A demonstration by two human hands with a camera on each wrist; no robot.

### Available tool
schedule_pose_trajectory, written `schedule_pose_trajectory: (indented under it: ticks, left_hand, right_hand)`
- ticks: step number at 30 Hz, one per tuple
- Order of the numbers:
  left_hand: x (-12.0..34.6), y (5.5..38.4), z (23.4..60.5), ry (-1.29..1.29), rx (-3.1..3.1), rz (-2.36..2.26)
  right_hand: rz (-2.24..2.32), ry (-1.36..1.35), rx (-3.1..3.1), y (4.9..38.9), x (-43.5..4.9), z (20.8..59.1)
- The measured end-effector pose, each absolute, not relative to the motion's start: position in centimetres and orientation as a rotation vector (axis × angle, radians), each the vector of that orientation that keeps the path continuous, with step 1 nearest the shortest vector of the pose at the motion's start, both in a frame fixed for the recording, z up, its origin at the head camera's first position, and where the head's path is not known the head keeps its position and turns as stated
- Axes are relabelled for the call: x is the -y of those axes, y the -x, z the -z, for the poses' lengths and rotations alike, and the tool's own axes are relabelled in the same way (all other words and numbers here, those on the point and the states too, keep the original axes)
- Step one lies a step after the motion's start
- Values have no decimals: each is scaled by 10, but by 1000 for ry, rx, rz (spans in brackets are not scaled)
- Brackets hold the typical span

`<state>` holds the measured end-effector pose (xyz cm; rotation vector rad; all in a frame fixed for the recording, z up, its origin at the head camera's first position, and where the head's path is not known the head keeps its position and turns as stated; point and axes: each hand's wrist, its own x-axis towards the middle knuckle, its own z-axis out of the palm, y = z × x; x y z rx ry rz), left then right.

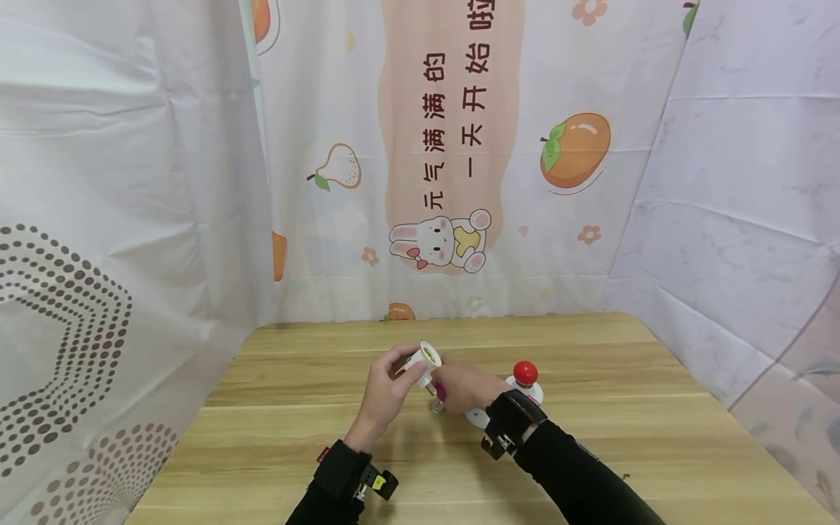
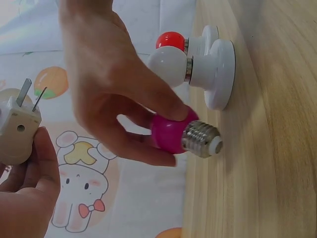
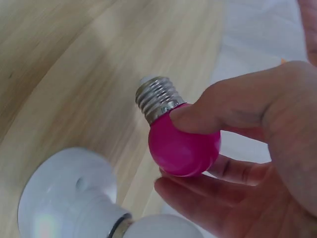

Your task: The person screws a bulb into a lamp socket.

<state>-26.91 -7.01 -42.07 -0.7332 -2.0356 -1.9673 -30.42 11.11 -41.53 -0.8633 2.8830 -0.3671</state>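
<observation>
My left hand (image 1: 383, 397) grips a white plug-in bulb socket (image 1: 425, 357), its open round mouth tilted up. In the left wrist view, two flat metal prongs stick out of the plug body (image 2: 19, 131). Between thumb and fingers my right hand (image 3: 247, 134) pinches a magenta light bulb (image 3: 183, 144) by its globe. The bulb's silver screw base (image 2: 202, 140) is bare and points away from the palm. In the head view the bulb hangs just beside the socket, the two apart, and the right hand hides most of its globe.
Right of my right hand, a red bulb (image 1: 526, 372) sits in a round white lamp base (image 1: 534, 394). A white bulb (image 2: 168, 65) in a second white base (image 2: 221, 74) stands near it. The wooden table (image 1: 315, 467) ends at a printed curtain (image 1: 328, 240).
</observation>
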Motion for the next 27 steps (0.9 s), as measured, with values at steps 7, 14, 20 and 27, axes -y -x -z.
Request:
schedule_pose_trajectory:
  ticks: [7,14,20,27]
  left_hand:
    - [69,269,423,750,2034,1949]
    - [69,269,422,744,2039,1946]
    - [69,269,422,741,2039,1961]
    - [69,269,421,750,2037,1973]
  right_hand:
    - [675,978,-2833,301,-116,411]
    - [881,1017,-2782,293,-128,404]
    - [999,973,-2776,284,-139,397]
    - [1073,1033,-2817,276,-145,397]
